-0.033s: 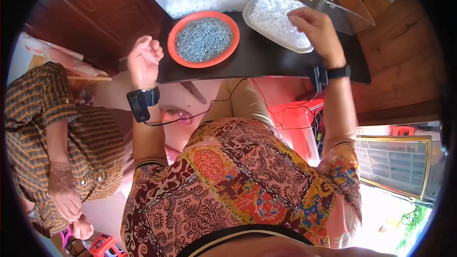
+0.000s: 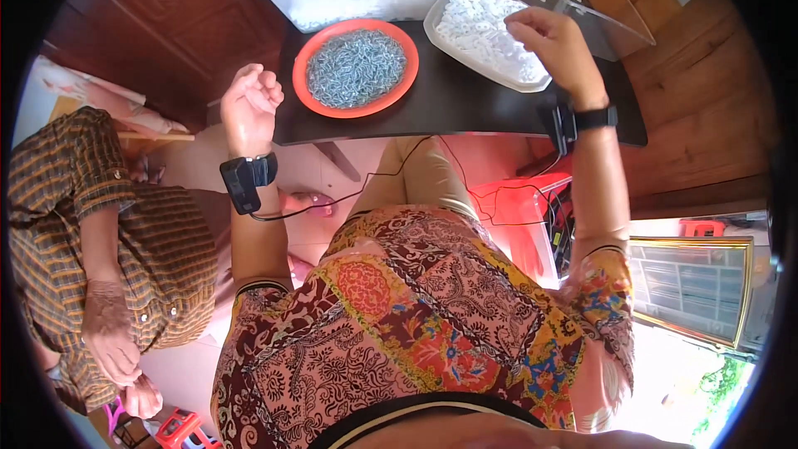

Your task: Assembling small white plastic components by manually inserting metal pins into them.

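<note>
Two hands are at work: we hold the left hand (image 2: 252, 106) loosely curled, contents not discernible, just left of the orange plate (image 2: 413, 68) of slim metal pieces (image 2: 357, 71). Over the pale tray (image 2: 475, 68) of white pieces (image 2: 478, 25), we poise the right hand (image 2: 559, 46) with fingertips drawn together, whether on a piece we cannot tell; we should pick lightly, one at a time.

Dark table (image 2: 465, 112), orange plate (image 2: 300, 75), tray (image 2: 489, 74), bin (image 2: 366, 4)

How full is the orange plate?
Well filled: small silvery pieces cover the middle of the orange plate, leaving only its rim bare.
</note>
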Motion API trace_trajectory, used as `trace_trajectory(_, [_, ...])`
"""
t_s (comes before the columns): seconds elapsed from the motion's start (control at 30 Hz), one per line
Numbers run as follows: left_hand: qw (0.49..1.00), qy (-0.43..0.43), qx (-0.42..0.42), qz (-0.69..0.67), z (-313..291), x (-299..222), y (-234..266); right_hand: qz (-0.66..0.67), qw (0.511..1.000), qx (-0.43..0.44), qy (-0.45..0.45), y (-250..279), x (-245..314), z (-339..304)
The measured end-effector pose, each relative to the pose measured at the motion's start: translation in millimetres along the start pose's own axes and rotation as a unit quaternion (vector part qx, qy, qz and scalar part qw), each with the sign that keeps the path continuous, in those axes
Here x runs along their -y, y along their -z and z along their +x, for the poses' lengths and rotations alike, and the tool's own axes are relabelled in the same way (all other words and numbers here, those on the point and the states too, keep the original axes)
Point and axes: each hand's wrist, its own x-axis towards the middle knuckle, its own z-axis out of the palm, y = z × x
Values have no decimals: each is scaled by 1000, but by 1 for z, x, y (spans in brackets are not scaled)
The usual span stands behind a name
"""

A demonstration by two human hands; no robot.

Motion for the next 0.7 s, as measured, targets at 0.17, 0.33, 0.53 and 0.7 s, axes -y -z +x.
trace_trajectory(0.17, [1000,0,-11,-19,-10,-3,10,-209,971,68,94,-4,5,52])
trace_trajectory(0.33, [1000,3,-2,-27,-23,5,7,-337,926,105,132,-44,-7,89])
trace_trajectory(0.53, [1000,23,-9,-9,-37,10,13,-444,872,168,117,-52,-20,100])
trace_trajectory(0.7, [999,26,-13,-15,-36,13,22,-345,922,144,105,-26,-25,100])
